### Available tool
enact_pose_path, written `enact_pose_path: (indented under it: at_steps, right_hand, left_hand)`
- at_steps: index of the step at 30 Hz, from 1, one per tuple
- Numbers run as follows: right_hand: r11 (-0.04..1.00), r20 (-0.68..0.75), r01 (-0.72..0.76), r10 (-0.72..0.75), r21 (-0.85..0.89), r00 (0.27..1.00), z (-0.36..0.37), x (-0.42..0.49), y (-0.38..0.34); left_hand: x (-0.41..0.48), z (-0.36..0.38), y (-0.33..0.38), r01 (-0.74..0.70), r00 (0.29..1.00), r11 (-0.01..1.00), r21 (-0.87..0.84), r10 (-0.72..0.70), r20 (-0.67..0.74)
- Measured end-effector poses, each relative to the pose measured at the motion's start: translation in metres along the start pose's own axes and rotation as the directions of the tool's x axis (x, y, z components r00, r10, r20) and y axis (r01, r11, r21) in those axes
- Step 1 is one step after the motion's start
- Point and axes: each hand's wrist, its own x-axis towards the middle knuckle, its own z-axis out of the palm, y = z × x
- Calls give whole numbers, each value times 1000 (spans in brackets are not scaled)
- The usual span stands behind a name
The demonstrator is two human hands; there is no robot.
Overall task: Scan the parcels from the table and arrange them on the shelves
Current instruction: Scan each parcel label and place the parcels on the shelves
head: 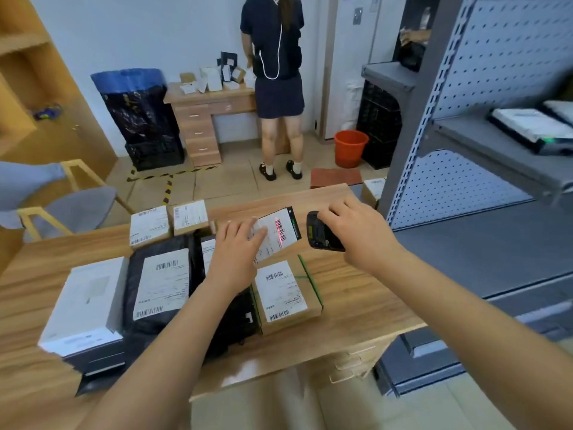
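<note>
My left hand (235,252) holds a small parcel with a white label (280,235) tilted up above the wooden table (356,293). A red scan line falls on its barcode. My right hand (356,231) grips a black handheld scanner (321,232) just right of that parcel, pointed at it. Several parcels lie on the table: a brown box with green tape (286,296), a black bag with a label (161,283), a white box (90,302), and two small brown boxes (169,223) at the far edge.
Grey metal shelves (483,144) stand to the right, with parcels (533,125) on one level. A person (276,82) stands at a small desk (204,119) ahead. A chair (74,200) sits left of the table, an orange bucket (350,148) on the floor.
</note>
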Motion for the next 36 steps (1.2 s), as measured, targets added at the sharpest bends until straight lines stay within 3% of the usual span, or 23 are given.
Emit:
enact_pose_path:
  at_steps: [7, 11, 16, 19, 28, 36]
  right_hand:
    - [993, 17, -119, 119, 17, 993, 14, -59, 47]
    - [915, 34, -333, 334, 226, 942, 35, -110, 79]
    - [612, 94, -628, 676, 481, 731, 72, -203, 118]
    - [438, 157, -708, 780, 555, 605, 85, -263, 149]
    - [250, 147, -830, 919, 499, 365, 111, -416, 264]
    - [88, 109, -870, 981, 486, 161, 125, -500, 358]
  left_hand:
    - [12, -4, 61, -98, 995, 995, -6, 98, -4]
    - [12, -13, 125, -129, 991, 986, -107, 132, 23]
    - [7, -20, 241, -108, 991, 935, -337, 126, 34]
    - [3, -24, 322, -126, 990, 884, -450, 140, -2]
    - [12, -45, 540, -351, 933, 753, -557, 333, -138]
    - [39, -62, 692, -517, 844, 673, -529, 502, -186]
